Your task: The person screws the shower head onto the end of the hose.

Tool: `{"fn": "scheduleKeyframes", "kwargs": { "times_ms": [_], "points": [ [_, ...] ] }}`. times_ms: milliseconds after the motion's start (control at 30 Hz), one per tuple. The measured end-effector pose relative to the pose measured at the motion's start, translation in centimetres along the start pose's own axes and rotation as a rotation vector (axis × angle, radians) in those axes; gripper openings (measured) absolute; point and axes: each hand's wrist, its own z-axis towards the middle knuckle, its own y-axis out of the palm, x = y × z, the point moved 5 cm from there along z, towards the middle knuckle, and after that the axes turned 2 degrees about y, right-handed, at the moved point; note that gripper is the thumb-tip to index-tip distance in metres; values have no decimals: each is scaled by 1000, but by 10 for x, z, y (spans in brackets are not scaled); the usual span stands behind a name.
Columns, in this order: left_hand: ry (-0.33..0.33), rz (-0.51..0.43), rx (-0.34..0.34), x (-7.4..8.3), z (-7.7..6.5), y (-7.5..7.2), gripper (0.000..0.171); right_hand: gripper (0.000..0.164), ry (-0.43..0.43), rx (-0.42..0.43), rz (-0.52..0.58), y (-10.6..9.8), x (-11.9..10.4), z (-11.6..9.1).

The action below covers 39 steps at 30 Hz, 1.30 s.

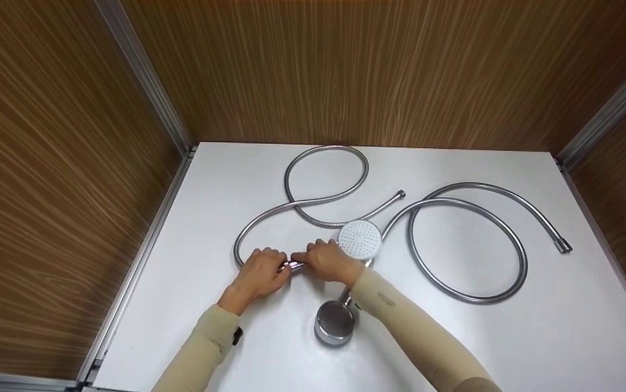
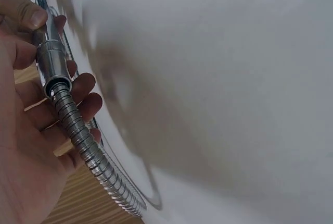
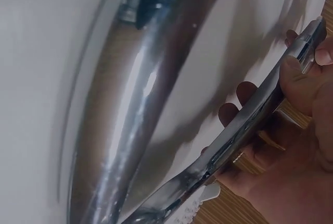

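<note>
My left hand holds the end nut of a ribbed metal shower hose, thumb on one side and fingers behind. Against that nut sits the chrome handle of a shower head with a white dotted face. Thumb and fingers of my right hand grip this handle near its hose end. The two hands almost meet at the joint, which shows as a short chrome piece between them. In the left wrist view the ribbed hose hangs away from the nut.
A second, chrome shower head lies near my right forearm, its handle partly covered by the sleeve. A smoother hose loops across the right of the white table. The ribbed hose's free end lies farther back. Wood-grain panels surround the table.
</note>
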Motion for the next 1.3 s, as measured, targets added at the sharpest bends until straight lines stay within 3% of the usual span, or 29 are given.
{"fn": "scheduleKeyframes", "kwargs": {
  "times_ms": [267,667,900,1100,1300],
  "points": [
    [-17,14,-13,0,-3,2,27,40,8,-22,-14,1,-2,1],
    [-28,13,-32,1,-2,1,27,36,-29,44,-46,1,-3,-1],
    [-31,18,-44,2,0,-1,27,38,-14,53,-8,2,-3,-4],
    [-56,15,-82,2,1,1,29,33,-45,105,-37,2,-4,-6],
    [-54,72,-91,1,0,4,30,27,-62,135,94,-4,2,-6]
  ]
}}
